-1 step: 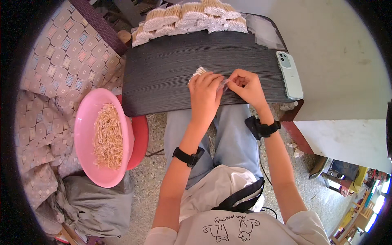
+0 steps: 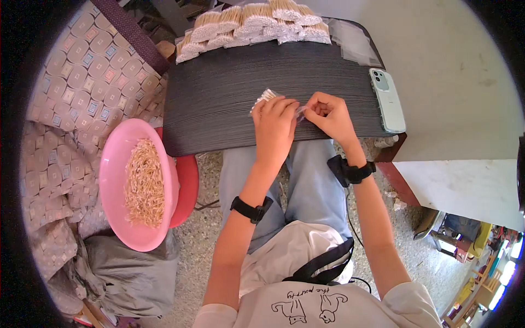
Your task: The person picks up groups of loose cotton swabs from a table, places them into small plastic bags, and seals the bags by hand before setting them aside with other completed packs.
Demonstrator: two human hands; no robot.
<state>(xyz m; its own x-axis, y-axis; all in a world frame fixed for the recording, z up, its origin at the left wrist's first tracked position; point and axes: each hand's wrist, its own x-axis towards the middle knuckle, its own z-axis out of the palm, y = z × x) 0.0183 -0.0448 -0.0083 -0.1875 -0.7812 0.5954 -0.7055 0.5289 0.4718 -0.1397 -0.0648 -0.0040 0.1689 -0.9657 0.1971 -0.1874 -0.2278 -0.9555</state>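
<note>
Over the black table (image 2: pixel 219 98), my left hand (image 2: pixel 274 123) is closed around a small clear bag of cotton swabs (image 2: pixel 264 100), whose white tips show past the fingers at the far left side. The rest of the bag lies hidden under that hand. My right hand (image 2: pixel 330 117) pinches the bag's clear plastic end (image 2: pixel 300 112) between thumb and forefinger, its other fingers curled in. Both hands are close together near the table's front edge.
Filled bags of cotton swabs (image 2: pixel 254 22) are stacked along the table's far edge, beside flat clear bags (image 2: pixel 354 44). A white phone (image 2: pixel 389 101) lies at the right edge. Left of the table, a pink basin (image 2: pixel 112 180) holds loose cotton swabs (image 2: pixel 145 183) above a red stool (image 2: pixel 188 188).
</note>
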